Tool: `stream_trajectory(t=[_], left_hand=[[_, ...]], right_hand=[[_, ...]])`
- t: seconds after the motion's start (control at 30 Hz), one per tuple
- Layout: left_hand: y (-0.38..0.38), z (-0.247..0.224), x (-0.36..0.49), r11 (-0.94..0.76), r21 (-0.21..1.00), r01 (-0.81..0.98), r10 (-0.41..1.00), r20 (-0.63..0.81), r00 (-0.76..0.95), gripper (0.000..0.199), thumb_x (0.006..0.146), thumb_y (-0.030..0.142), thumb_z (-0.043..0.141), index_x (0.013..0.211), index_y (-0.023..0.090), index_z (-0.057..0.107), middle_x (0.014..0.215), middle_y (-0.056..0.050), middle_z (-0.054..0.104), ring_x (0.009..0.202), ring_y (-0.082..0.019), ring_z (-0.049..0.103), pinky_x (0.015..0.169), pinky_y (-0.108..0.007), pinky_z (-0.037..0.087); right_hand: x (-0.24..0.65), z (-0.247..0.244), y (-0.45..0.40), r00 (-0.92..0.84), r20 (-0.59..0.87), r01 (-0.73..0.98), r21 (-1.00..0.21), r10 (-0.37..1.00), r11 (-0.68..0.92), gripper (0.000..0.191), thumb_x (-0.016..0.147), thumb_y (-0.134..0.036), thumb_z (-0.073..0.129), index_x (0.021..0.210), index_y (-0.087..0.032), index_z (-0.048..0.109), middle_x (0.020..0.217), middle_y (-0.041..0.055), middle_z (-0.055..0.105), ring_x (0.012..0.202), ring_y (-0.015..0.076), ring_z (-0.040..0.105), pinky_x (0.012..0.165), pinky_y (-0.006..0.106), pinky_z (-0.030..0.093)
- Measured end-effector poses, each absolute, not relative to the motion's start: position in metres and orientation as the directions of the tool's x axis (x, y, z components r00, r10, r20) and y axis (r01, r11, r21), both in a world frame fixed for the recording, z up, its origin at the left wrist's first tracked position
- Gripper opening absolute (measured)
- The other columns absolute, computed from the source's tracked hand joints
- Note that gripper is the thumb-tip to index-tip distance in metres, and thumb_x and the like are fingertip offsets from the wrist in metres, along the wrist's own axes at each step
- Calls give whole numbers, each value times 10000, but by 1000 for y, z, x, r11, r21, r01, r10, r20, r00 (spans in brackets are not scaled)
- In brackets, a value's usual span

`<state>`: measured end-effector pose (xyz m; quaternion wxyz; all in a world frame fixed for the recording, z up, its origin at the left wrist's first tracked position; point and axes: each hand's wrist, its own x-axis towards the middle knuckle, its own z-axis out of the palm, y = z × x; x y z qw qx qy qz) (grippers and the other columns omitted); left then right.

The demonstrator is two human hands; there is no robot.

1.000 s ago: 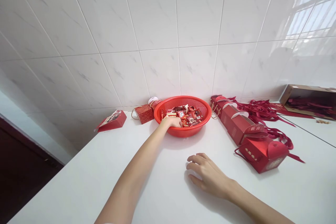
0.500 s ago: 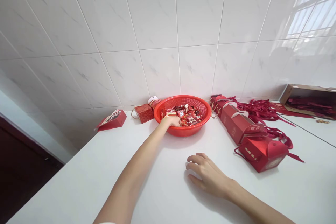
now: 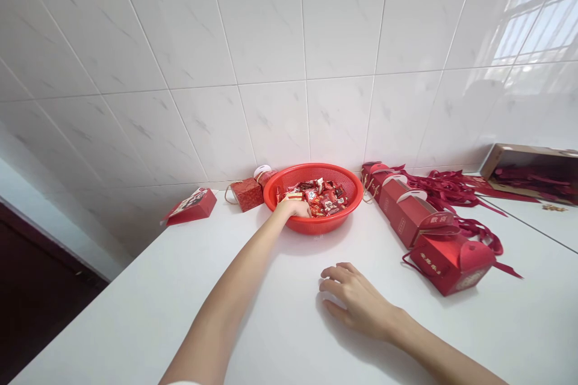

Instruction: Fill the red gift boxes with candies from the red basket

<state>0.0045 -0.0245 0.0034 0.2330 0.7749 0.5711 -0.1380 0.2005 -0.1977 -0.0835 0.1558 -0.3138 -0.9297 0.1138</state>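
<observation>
- Now, I'm watching the left hand (image 3: 298,209) inside the red basket (image 3: 321,227), at the wrapped sweets (image 3: 332,201); hidden fingertips mean I can't tell whether it grips any.
- A loose grasp could spill sweets over the basket's rim.
- Leaning hard on that rim could tip it.
- The right hand (image 3: 354,298), loosely open before the basket, could knock the front red box (image 3: 451,263), right of the basket, by swinging carelessly.

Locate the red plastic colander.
In the head view, the red plastic colander stands near centre before the tiled wall, the left hand in it, the row of red gift boxes to its right.
</observation>
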Motion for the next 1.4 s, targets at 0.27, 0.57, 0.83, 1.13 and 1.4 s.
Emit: stream_trajectory(t=[0.27,0.57,0.83,1.13,1.4], left_hand=[[-22,3,1,-204,317,926,768,-534,352,265,684,262,615,867,210,799,1013,-28,780,910,-235,685,762,-267,507],[-24,6,-5,-181,544,819,688,-525,501,349,702,285,586,979,231,792,1023,11,779,1023,-205,668,861,-224,499],[-23,7,-5,-168,644,746,710,-446,545,245,763,347,628,935,269,785,1139,37,745,1134,-204,618,917,-229,455],[-24,5,-15,-9,841,542,747,-354,562,460,559,362,870,975,188,777,958,-33,730,852,-173,615,676,-242,429],[-27,5,-14,44,901,433,819,-281,501,594,558,400,897,1078,157,745,932,-29,713,715,-109,553,602,-234,385]], right_hand=[[201,-82,-197,-760,204,547,-312,617,777,166,917,-178,536,1009,-169,675,1119,130,688,1007,238,640,960,404,451],[200,-81,-197,-765,178,551,-315,619,772,149,918,-179,532,991,-173,662,1113,115,683,970,224,628,959,393,439],[201,-81,-197,-771,179,546,-311,612,778,137,909,-160,522,956,-178,649,1065,105,680,935,213,624,947,382,434],[201,-83,-196,-767,187,545,-314,614,777,136,903,-152,530,953,-177,654,1055,105,682,919,208,623,938,382,441],[201,-85,-196,-762,208,537,-324,613,778,129,908,-155,534,956,-175,652,1065,103,678,925,203,608,929,378,434]])
